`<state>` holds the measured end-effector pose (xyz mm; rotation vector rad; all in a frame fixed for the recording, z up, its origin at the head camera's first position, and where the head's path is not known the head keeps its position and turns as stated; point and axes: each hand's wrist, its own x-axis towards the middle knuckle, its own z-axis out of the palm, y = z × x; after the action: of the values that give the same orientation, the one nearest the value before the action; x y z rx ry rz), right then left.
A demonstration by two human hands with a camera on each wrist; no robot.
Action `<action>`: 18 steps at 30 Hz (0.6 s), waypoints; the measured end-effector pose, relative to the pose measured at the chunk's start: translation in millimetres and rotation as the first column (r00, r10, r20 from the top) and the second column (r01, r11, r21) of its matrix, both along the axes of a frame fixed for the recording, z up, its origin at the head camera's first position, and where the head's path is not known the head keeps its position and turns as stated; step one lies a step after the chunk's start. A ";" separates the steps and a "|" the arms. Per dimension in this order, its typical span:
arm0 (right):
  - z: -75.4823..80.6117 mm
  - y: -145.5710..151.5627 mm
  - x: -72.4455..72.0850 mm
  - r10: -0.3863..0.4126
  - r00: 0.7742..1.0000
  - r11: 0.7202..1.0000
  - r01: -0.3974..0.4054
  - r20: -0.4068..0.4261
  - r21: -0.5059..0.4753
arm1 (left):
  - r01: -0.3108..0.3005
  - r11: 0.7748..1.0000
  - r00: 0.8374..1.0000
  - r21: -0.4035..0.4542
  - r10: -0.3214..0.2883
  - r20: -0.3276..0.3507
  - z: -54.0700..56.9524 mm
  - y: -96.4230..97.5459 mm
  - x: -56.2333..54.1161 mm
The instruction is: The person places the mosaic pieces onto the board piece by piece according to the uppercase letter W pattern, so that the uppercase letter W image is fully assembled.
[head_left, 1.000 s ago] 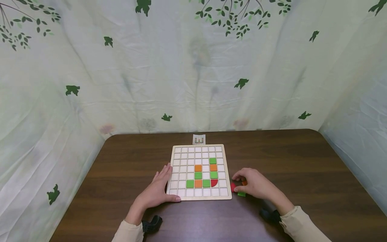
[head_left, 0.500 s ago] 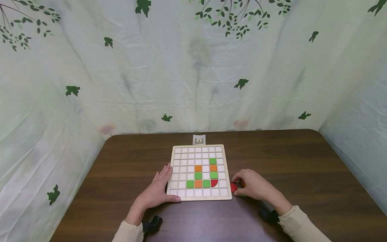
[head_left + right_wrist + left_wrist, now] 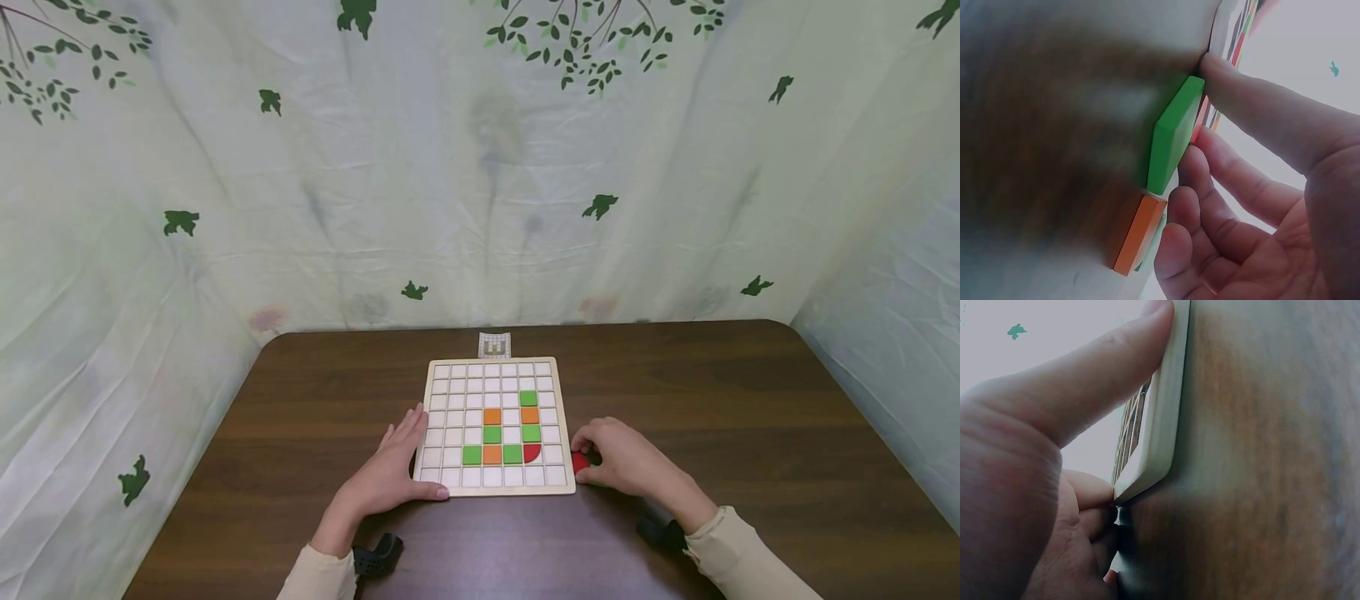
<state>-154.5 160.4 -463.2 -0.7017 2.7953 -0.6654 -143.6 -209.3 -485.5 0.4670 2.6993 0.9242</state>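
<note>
A square wooden board (image 3: 497, 487) with a white grid lies on the table, bearing several green and orange square tiles and a red quarter-round tile (image 3: 532, 452). My left hand (image 3: 390, 475) rests at its near left corner, thumb on the near rim and extended fingers along the left side. Just off the board's right edge, my right hand (image 3: 630, 458) pinches a loose red tile (image 3: 580, 462) between thumb and index finger. In the right wrist view, a green tile (image 3: 1175, 137) and an orange tile (image 3: 1138, 236) lie below that palm; the hand mostly covers them in the head view.
A small printed card (image 3: 494, 345) with a grid pattern lies behind the board's far edge. The brown table (image 3: 712, 400) reaches back to a pale curtain (image 3: 465, 192) with leaf and bird prints. Dark bands sit on both wrists.
My right hand has shifted slightly left toward the board, its thumb and index finger now closed around the red tile. The left hand and the board stay in place.
</note>
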 end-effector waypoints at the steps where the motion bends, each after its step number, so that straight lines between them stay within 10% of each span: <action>1: 0.1 -0.3 0.0 0.000 1.000 1.000 0.000 0.000 0.001 | 0.001 1.000 1.000 0.000 -0.001 0.000 0.2 0.0 0.0; 18: 3.3 3.6 0.3 0.014 0.998 0.999 -0.016 -0.059 -0.031 | 0.001 1.000 1.000 -0.005 -0.001 0.005 2.2 0.8 -0.7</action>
<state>-154.1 164.0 -459.9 -0.7594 2.8357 -0.6991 -144.3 -208.5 -483.3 0.4644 2.6959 0.9168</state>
